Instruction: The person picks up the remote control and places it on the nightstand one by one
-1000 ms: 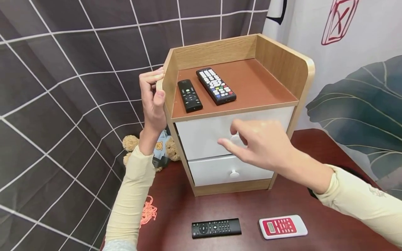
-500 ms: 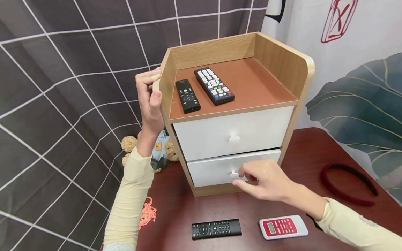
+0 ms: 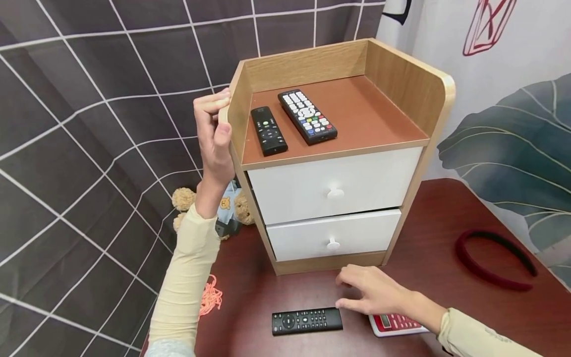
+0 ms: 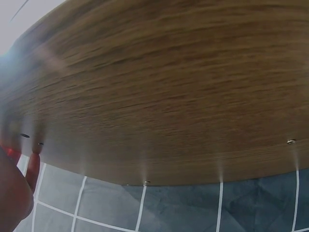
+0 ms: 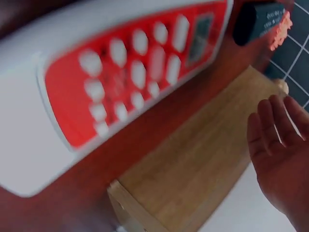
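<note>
"What's your left side doing?"

"My left hand point(image 3: 216, 146) is gripping the left wall of the wooden cabinet point(image 3: 401, 91), thumb coming round onto the front edge. Its wrist camera is filling with brown wood, so just a sliver of me is showing at the left."

"And the other one?"

"My right hand point(image 3: 374, 290) is hovering low in front of the cabinet, fingers loosely extended, thumb spreading apart. The thumb tip is meeting the right end of the black remote point(image 3: 308, 321) in the head view — whether it's touching, I can't tell."

"What's it covering?"

"The red-and-white remote point(image 3: 397, 322)! It's lying on the table point(image 3: 243, 322), right of the black one, and my hand and wrist are hiding its far edge and right end. The right wrist camera is showing it large, but the keys are smearing into white blobs and the pale end is running out of frame."

"Anything else half hidden?"

"A plush toy point(image 3: 183, 199) — my forearm is splitting it and the cabinet is cutting off its right side. My sleeve point(image 3: 189, 270) is overlapping some coral yarn point(image 3: 210, 299). Up on the shelf, a slim remote point(image 3: 269, 131) and a white-keyed remote point(image 3: 307, 116) are lying side by side, fully in view."
</note>
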{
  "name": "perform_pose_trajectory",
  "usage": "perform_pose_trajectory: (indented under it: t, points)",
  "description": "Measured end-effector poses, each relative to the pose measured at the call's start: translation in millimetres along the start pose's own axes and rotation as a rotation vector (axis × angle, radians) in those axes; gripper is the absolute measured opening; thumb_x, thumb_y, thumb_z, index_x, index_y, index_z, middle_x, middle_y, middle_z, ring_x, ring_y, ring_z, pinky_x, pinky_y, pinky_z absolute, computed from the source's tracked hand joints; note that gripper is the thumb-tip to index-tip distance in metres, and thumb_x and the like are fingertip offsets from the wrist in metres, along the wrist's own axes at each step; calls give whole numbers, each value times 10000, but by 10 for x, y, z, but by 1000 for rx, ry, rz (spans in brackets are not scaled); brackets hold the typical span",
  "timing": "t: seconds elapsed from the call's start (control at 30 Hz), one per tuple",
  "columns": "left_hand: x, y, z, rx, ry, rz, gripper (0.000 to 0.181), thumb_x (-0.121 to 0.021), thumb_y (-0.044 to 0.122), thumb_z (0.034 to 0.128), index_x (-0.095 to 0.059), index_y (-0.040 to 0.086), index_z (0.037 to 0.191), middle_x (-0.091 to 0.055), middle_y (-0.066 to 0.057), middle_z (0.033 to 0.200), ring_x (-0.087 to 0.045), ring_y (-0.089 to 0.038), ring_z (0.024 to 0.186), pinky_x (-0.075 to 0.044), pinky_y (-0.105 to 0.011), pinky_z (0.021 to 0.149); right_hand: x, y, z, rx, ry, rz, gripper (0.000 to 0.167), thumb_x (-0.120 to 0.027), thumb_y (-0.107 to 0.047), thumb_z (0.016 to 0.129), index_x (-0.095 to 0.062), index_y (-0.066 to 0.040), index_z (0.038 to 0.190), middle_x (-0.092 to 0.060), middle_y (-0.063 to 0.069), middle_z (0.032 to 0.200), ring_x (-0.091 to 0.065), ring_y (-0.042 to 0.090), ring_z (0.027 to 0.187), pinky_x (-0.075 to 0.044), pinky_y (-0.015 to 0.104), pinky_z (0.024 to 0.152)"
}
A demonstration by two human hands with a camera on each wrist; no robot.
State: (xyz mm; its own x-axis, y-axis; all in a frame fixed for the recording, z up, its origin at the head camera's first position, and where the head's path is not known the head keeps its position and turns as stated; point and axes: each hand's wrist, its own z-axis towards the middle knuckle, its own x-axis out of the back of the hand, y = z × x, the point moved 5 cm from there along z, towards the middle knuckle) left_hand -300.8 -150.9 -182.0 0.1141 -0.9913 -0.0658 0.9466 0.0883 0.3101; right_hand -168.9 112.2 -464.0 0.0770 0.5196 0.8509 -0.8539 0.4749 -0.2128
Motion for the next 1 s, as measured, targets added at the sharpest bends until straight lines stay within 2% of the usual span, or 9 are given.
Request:
perform_pose_trajectory:
  t: [0.07,0.17,0.3,0.53,0.73,0.83,1.0]
  points:
    - [-12,4,6,0,-3,-2,665,-489,519,851,-517,-107,1073,-498,-250,1202,-529,-309,1220,-441,-392,1055,-96,-10,-60,-6,-24,14,332,-765,-461,824,-642,-209,1001,-545,-159,861,-446,-41,764,-378,96,670]
    - [-22,7,16,-2,-7,-3,648,-487,499,847,-518,-110,1066,-500,-254,1200,-534,-318,1214,-452,-390,1041,-249,-56,-150,-36,-134,-2,440,-740,-523,824,-661,-168,1071,-575,-133,923,-489,-2,844,-462,210,769]
    - [-19,9,18,-10,-2,4,654,-484,490,849,-520,-127,1061,-499,-262,1192,-538,-319,1206,-455,-397,1041,-414,-124,-248,-57,-260,-55,549,-696,-612,809,-659,-162,1122,-546,-139,980,-510,30,895,-494,287,783]
    - [-19,16,25,-13,-2,8,692,-483,522,857,-519,-134,1071,-496,-265,1197,-537,-298,1211,-451,-391,1046,-513,-182,-218,-21,-243,-108,534,-759,-581,727,-638,-195,1075,-501,-144,919,-480,30,828,-454,235,701]
    - [8,14,11,-3,8,19,710,-487,547,855,-517,-129,1074,-498,-257,1193,-536,-296,1211,-452,-379,1037,-573,-204,-158,-21,-300,-88,452,-743,-518,775,-594,-188,1045,-532,-129,901,-490,36,776,-462,231,655]
    - [15,8,5,-1,8,17,709,-490,550,856,-517,-124,1074,-499,-252,1194,-535,-297,1215,-448,-385,1046,-605,-202,-141,-49,-348,-64,417,-734,-509,780,-567,-196,999,-539,-137,865,-481,20,735,-449,230,623]
    - [9,-5,-5,-1,7,11,701,-492,539,856,-517,-127,1074,-503,-249,1193,-537,-288,1219,-445,-400,1057,-677,-193,-147,-153,-468,31,413,-728,-536,753,-491,-245,927,-449,-206,713,-378,-28,577,-313,191,497]
